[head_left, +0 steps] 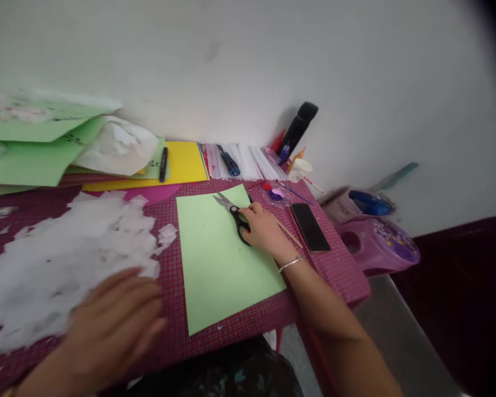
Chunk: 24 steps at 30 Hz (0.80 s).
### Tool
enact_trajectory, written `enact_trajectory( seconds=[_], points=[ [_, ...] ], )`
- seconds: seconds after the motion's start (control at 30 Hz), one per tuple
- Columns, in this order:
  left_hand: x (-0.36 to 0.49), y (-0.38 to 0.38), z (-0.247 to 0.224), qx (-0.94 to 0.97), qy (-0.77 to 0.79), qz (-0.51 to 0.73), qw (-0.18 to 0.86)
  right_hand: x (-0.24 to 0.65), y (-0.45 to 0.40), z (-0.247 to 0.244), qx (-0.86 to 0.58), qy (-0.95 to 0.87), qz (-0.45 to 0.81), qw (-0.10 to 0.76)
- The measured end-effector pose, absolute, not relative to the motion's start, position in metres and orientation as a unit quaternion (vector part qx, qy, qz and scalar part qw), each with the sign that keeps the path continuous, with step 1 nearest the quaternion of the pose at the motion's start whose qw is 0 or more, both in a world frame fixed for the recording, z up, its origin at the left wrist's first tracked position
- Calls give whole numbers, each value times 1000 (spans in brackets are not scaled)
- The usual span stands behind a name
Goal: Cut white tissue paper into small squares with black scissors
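Observation:
My right hand [264,227] is closed on the black handles of a pair of scissors [234,210]. The steel blades point up and left over a light green sheet of paper [219,264], and part of the handles is hidden under my fingers. Blurred by motion, my left hand [118,320] is over the near edge of a wide pile of white paper scraps [66,259]. Its fingers are loosely stretched out, the thumb stands apart, and I see nothing in it. One small scrap [167,235] lies between the pile and the green sheet.
A phone [311,227] and a thin wooden stick [290,235] lie right of the sheet. Behind are a black marker [163,164], a blue cutter knife [228,161], white paper strips [258,161], a paper cup [301,168] and stacked green papers [28,162]. A purple stool [380,245] stands beside the table.

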<state>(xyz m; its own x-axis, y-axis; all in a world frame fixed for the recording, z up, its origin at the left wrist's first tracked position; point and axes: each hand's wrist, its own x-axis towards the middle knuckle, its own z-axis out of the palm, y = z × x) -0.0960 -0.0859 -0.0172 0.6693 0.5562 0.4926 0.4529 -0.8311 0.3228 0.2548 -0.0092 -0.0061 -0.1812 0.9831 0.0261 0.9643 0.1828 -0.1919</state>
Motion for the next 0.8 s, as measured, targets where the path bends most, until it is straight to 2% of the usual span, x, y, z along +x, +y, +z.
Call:
enact_trajectory(
  seconds=[0.03,0.13,0.27,0.57,0.73,0.8],
  points=[
    [-65,-97,-13,927,256,267,58,256,-8,-7,-633,-764,77,97],
    [6,-110,-15,960,216,161,78,255,-4,-3,-630,-749,105,177],
    [31,-104,-38,968,180,98,143,233,18,5,-617,-741,116,239],
    [23,-96,-44,967,171,66,176,157,123,10,-657,-711,81,240],
    [24,-97,-46,966,172,79,178,197,92,-1,-627,-742,78,223],
    [24,-96,-48,964,175,81,182,232,71,-5,-644,-731,37,222]
  ],
)
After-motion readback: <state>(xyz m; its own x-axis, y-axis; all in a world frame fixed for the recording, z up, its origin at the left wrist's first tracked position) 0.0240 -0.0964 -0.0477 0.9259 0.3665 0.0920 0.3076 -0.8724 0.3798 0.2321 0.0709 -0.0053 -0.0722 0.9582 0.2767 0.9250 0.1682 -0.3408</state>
